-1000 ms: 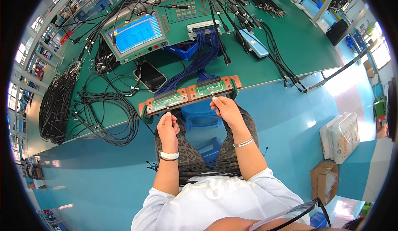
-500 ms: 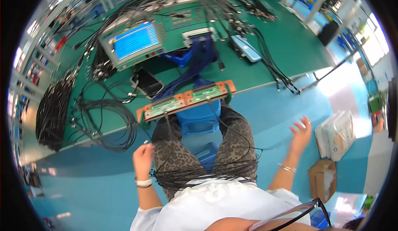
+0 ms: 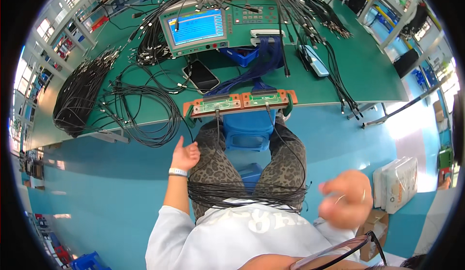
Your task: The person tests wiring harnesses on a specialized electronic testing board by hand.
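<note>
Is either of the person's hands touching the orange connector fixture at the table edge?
No: the left hand is by the thigh, the blurred right hand nearer the camera, both apart from the orange connector fixture.

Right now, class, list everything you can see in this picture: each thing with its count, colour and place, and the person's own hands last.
Green workbench top: one, across the upper half.
Grey-green tester box with blue screen: one, back centre of the bench.
Black flat phone: one, in front of the tester.
Orange fixture board with green connector strips: one, at the bench's front edge.
Blue ribbon cables: one bunch, running from tester to fixture.
Black thin cable bundle: many, heaped at bench left.
Black cables across the lap: one bunch.
Blue plastic stool: one, between the knees.
White wrapped packs: a stack, floor right.
Left hand: empty, open, by the left knee.
Right hand: blurred, raised at lower right.
</note>
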{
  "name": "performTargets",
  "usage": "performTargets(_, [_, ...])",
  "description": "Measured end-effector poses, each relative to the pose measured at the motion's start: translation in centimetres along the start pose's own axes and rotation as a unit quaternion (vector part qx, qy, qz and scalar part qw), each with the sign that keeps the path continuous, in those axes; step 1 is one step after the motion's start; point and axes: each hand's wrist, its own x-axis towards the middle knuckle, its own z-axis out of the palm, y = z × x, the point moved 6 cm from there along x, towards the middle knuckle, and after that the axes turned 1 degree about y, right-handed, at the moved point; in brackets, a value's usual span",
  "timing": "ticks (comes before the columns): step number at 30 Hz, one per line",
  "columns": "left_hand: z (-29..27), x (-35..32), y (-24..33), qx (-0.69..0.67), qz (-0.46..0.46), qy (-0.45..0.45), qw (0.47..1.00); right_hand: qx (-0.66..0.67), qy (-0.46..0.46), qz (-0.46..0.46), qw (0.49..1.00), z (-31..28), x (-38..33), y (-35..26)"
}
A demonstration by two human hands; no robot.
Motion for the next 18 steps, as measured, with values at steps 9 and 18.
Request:
performTargets(9, [1.0,-2.7,1.6,-0.186,0.302,-0.184,0.917,-0.167,0.188,-0.053,0.966,0.1,1.3,-4.8])
performTargets(18, [11.0,-21.1,-6.7,0.514,0.43,-0.36,0.649,0.786,-0.135,0.253,0.548,24.9,-2.6,1.1])
